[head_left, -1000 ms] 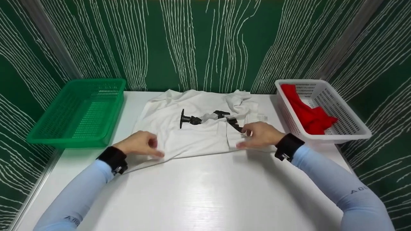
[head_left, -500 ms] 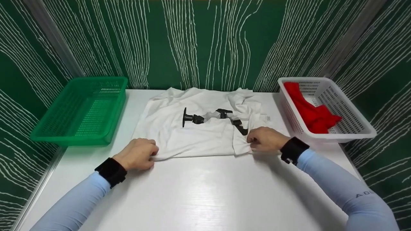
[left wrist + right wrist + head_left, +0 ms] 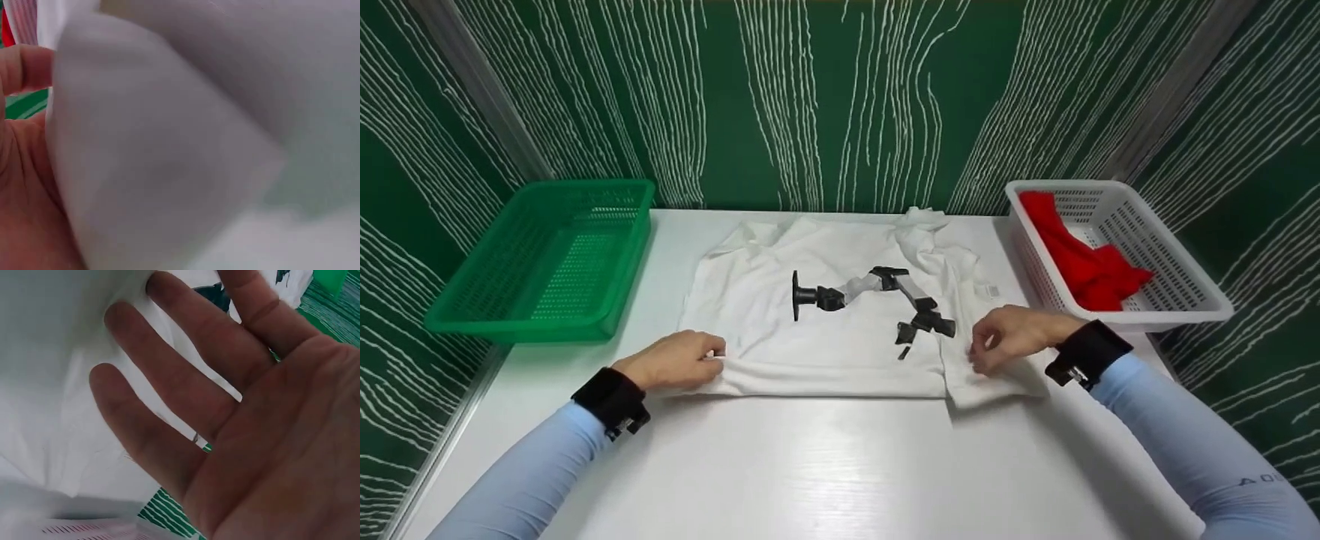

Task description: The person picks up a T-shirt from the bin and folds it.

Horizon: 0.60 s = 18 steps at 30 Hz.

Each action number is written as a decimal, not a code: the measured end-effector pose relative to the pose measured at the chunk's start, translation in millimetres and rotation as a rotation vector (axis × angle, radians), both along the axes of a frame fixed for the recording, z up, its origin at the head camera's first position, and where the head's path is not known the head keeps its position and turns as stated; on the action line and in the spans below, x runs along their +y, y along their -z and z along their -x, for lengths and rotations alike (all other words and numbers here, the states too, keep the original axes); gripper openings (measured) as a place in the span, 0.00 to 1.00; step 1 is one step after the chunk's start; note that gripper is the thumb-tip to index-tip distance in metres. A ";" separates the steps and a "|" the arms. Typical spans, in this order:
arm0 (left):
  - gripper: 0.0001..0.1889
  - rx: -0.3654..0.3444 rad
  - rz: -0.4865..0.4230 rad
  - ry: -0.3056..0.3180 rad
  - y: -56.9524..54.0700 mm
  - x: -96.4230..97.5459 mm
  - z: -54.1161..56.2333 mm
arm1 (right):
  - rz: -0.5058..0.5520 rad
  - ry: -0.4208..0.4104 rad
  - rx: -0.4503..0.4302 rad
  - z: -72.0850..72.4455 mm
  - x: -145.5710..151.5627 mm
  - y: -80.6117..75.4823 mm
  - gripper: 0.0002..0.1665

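A white T-shirt (image 3: 765, 315) with a black and grey print (image 3: 889, 279) lies spread on the table, its near edge turned up in a long fold. My left hand (image 3: 675, 362) pinches the near left corner; in the left wrist view, a raised flap of the white fabric (image 3: 157, 146) hides most of the fingers (image 3: 28, 67). At the near right corner, my right hand (image 3: 1011, 336) touches the shirt with its fingertips. The right wrist view shows that hand's fingers (image 3: 169, 374) spread and nearly straight against the cloth. A small label (image 3: 991, 290) shows behind the right hand.
On the left of the white table (image 3: 810, 465) stands a green plastic basket (image 3: 615, 319). A white basket (image 3: 1170, 319) with a red cloth (image 3: 1091, 266) in it stands on the right. Green patterned walls (image 3: 870, 150) close off the back and sides.
The shirt's near edge has come closer to the body, and more of the print shows. The right hand has moved right and nearer; the left has taken hold of the near left corner.
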<state>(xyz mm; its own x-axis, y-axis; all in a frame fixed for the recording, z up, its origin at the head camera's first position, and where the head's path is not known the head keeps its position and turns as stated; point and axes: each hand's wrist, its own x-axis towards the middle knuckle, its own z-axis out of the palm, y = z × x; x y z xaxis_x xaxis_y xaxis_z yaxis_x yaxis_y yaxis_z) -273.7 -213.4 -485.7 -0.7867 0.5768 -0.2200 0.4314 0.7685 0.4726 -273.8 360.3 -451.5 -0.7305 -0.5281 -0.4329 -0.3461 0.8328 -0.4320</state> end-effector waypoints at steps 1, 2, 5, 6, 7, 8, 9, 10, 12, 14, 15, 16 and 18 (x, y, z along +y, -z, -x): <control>0.08 -0.034 0.003 0.000 -0.1 -1.0 0.1 | -0.004 0.018 -0.004 -2.2 -0.8 1.7 0.18; 0.09 -0.068 0.009 0.003 -0.1 -2.2 0.3 | -0.011 0.040 -0.003 -4.0 -1.8 4.0 0.24; 0.15 -0.176 0.025 -0.012 -1.8 -4.9 0.4 | -0.041 0.125 0.059 -7.5 -4.0 11.4 0.45; 0.20 -0.194 0.032 -0.021 -2.2 -5.1 0.6 | -0.062 0.152 0.101 -7.3 -3.4 14.1 0.51; 0.25 -0.203 0.044 -0.038 -2.1 -4.9 1.0 | -0.089 0.184 0.141 -6.8 -1.8 16.6 0.57; 0.31 -0.208 0.050 -0.056 -2.3 -4.8 1.1 | -0.118 0.218 0.169 -6.1 0.5 18.7 0.60; 0.37 -0.211 0.051 -0.074 -2.2 -4.6 1.4 | -0.152 0.239 0.198 -5.3 3.4 20.4 0.60; 0.44 -0.206 0.057 -0.088 -1.7 -4.5 1.7 | -0.194 0.247 0.222 -4.2 7.1 22.3 0.58; 0.54 -0.196 0.075 -0.104 -0.9 -4.3 1.9 | -0.277 0.238 0.226 -2.8 13.5 24.1 0.55; 0.61 -0.199 0.098 -0.104 -1.3 -4.9 1.7 | -0.343 0.220 0.198 -2.5 18.2 24.4 0.53; 0.62 -0.202 0.106 -0.101 -1.6 -5.3 1.8 | -0.366 0.214 0.189 -2.3 19.3 24.4 0.52; 0.63 -0.205 0.112 -0.097 -2.2 -5.6 1.8 | -0.382 0.209 0.182 -2.4 19.8 24.2 0.52; 0.64 -0.211 0.114 -0.091 -3.8 -6.1 2.0 | -0.397 0.202 0.196 -4.0 17.5 24.1 0.52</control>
